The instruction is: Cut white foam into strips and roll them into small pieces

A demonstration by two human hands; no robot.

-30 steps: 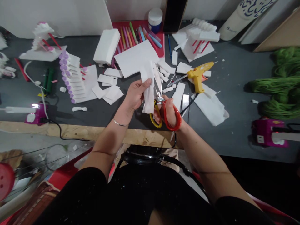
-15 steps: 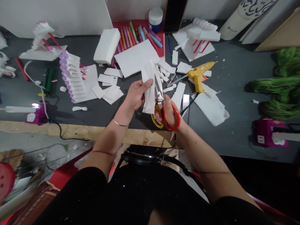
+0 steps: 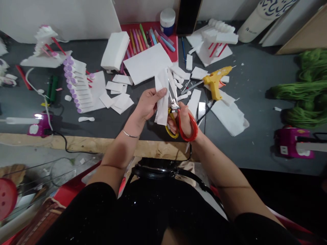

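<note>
My left hand (image 3: 150,102) pinches a white strip (image 3: 161,110), paper or thin foam, between thumb and fingers and keeps it upright. In my right hand (image 3: 184,119) is a pair of scissors (image 3: 174,104) with one red and one yellow handle loop. Their blades point away from me along the right edge of the strip, slightly parted. Whether the blades touch the strip I cannot tell. Just beyond the strip lies a larger white sheet (image 3: 146,64). Small white offcuts (image 3: 178,79) are scattered to the right of the blades.
A yellow glue gun (image 3: 216,81) lies right of my hands, its cord running toward me. White staircase-like models (image 3: 81,86) stand at left and back right. Coloured pens (image 3: 139,41), a white-lidded jar (image 3: 167,21), green yarn (image 3: 298,90) and purple power blocks (image 3: 293,143) surround the work.
The scissor handles have spread slightly, with the red loop shifting a little right. My left hand and the strip have barely moved. The whole view has drifted slightly.
</note>
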